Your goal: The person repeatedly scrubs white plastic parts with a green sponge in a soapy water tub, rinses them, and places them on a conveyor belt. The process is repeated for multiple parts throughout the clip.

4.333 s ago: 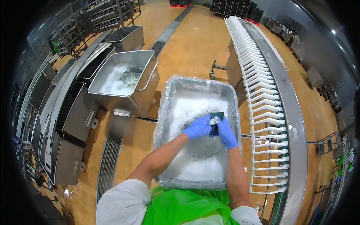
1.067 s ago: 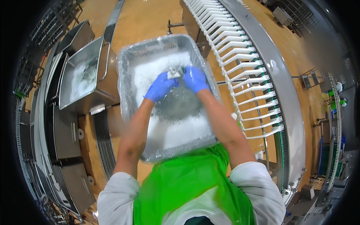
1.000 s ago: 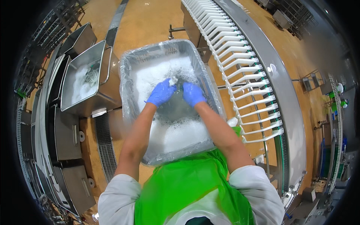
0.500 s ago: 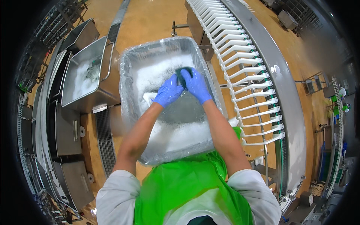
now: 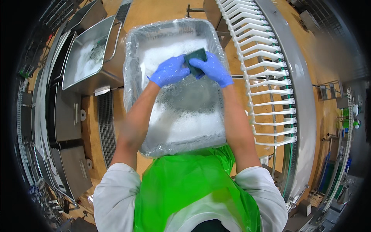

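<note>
A dark green scouring pad (image 5: 198, 55) is held up between my two blue-gloved hands, above a tub (image 5: 132, 104) lined with clear plastic. My right hand (image 5: 213, 69) grips the pad's right side, thumb across its face. On the other side, my left hand (image 5: 170, 71) has its fingers closed at the pad's left edge. Below them lies greyish water (image 5: 189, 96) ringed by white suds (image 5: 185, 125). Part of a white object (image 5: 143, 72) shows beside my left wrist; its kind is unclear.
A conveyor with white angled slats (image 5: 270, 83) runs along the right. On the left stands a steel bin (image 5: 112, 58) holding suds and a greyish-green tangle, with a floor grate (image 5: 105, 131) below it. My green apron (image 5: 185, 185) touches the tub's near edge.
Both hands have risen from near the water with the pad, which now shows more of its flat face. The whole view has shifted, with the tub higher in the picture.
</note>
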`<state>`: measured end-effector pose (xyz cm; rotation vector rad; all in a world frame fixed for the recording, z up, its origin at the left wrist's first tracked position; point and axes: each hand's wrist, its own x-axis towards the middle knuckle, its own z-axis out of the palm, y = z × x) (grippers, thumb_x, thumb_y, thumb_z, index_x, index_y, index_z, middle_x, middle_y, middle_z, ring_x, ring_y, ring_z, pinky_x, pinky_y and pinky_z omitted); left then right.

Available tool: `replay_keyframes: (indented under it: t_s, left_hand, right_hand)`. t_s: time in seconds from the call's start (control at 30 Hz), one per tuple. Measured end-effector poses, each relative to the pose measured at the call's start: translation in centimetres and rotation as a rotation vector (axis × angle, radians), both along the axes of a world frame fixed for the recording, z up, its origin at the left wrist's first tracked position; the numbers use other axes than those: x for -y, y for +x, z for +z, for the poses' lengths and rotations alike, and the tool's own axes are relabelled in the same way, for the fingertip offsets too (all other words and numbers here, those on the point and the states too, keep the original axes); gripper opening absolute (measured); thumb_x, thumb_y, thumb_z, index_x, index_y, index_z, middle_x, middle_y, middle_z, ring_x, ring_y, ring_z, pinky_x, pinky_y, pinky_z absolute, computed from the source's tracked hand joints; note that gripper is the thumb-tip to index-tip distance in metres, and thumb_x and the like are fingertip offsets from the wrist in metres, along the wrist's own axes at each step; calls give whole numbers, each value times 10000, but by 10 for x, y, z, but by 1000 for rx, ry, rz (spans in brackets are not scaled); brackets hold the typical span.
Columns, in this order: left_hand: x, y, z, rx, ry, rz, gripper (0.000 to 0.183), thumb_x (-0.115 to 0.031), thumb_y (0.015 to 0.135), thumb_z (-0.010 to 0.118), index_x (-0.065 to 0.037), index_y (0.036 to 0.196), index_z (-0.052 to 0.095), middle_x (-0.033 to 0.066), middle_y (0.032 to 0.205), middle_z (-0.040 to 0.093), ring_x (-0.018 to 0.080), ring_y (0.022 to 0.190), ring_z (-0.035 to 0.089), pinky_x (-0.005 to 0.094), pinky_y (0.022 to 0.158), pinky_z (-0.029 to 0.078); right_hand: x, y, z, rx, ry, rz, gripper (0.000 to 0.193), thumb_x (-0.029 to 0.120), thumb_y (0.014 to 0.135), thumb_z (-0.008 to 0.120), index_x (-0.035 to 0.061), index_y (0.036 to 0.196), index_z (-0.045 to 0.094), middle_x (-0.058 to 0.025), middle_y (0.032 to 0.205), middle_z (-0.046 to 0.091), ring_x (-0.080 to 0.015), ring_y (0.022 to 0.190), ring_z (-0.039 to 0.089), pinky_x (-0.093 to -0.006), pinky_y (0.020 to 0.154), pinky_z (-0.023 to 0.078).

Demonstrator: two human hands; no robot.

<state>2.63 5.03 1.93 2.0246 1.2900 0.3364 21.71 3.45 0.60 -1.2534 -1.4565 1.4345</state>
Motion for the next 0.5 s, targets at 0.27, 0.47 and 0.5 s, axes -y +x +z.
replay_keyframes:
  t_s: [0.27, 0.47, 0.5]
  left_hand:
    - [2, -9, -21, 78, -51, -53, 353, -322, 768, 604, -35, 974, 604, 229, 944, 645, 391, 903, 618, 438, 791, 483]
    - [2, -17, -5, 139, -76, -114, 381, -276, 799, 589, -33, 1092, 597, 236, 1043, 642, 382, 940, 624, 421, 831, 481]
    - [0, -22, -7, 247, -109, -73, 371, -259, 797, 592, -29, 1089, 595, 238, 1042, 642, 378, 937, 627, 418, 832, 481]
  right_hand:
    - [-9, -17, -13, 58, -151, 9, 345, 332, 900, 634, 6, 1013, 659, -79, 817, 653, -128, 652, 634, -279, 506, 542]
    - [-21, -2, -45, 550, 404, -326, 339, 265, 907, 564, -33, 1042, 652, -209, 894, 687, -333, 811, 679, -431, 767, 525]
    - [-18, -11, -55, 703, 358, -214, 331, 258, 899, 561, -29, 1036, 655, -216, 927, 680, -353, 842, 669, -444, 786, 516]
